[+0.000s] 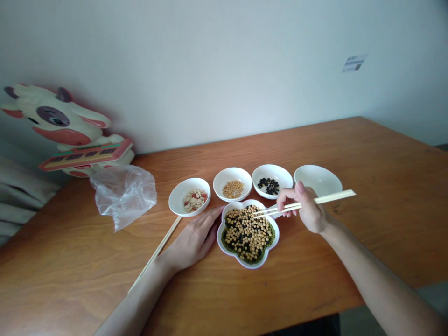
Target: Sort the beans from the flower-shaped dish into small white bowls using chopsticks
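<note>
My right hand [308,211] is closed around a pair of wooden chopsticks [331,198]. Their tips reach into a white flower-shaped dish [250,265], among yellow soybeans [252,231] and black beans, with small green beans along the edge. My left hand [192,241] lies on the table with its fingers stretched out, the fingertips at the dish's left rim. Behind the dish stand white bowls: one with soybeans [233,189], one with black beans [269,186], and one [318,179], partly behind my right hand, with no contents visible.
A white bowl [174,201] with pale slices and red pieces stands left of the others. More chopsticks [158,251] lie beside my left forearm. A crumpled clear plastic bag [126,193] and a cow-shaped toy keyboard [84,128] are at the left, near the wall.
</note>
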### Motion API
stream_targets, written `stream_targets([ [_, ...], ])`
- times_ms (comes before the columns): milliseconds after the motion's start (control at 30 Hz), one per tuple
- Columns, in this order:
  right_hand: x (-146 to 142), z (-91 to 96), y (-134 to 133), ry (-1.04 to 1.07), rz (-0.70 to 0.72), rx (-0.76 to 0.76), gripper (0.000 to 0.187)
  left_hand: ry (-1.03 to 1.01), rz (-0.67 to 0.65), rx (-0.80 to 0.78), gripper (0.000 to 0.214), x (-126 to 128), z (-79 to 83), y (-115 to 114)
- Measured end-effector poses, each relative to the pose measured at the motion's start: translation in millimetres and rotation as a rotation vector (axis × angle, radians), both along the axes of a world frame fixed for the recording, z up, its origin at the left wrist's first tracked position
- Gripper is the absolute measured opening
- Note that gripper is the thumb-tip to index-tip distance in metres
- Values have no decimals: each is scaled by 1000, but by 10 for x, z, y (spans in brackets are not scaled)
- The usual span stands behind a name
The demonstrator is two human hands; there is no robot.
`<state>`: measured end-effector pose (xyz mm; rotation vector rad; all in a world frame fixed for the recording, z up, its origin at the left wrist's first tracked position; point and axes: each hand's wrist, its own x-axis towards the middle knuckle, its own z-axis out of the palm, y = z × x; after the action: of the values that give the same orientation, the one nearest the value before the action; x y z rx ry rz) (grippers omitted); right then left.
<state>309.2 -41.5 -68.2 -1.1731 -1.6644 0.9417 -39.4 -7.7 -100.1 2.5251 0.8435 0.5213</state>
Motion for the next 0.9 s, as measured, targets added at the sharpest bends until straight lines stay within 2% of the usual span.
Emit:
stream_targets([
  [233, -34, -12, 2, -7, -19, 27, 82, 11, 2, 9, 58, 0, 3, 4],
  [600, -34, -27, -8, 136, -103, 33, 85, 12, 3, -5, 58, 6, 19, 1],
  [733, -20, -34, -4, 185, -136, 10, 87, -2, 1, -10, 57, 17, 39, -4],
  [900, -1, 15, 8, 239, -111, -45, 85, -14, 6, -3, 56, 25, 41, -7],
])
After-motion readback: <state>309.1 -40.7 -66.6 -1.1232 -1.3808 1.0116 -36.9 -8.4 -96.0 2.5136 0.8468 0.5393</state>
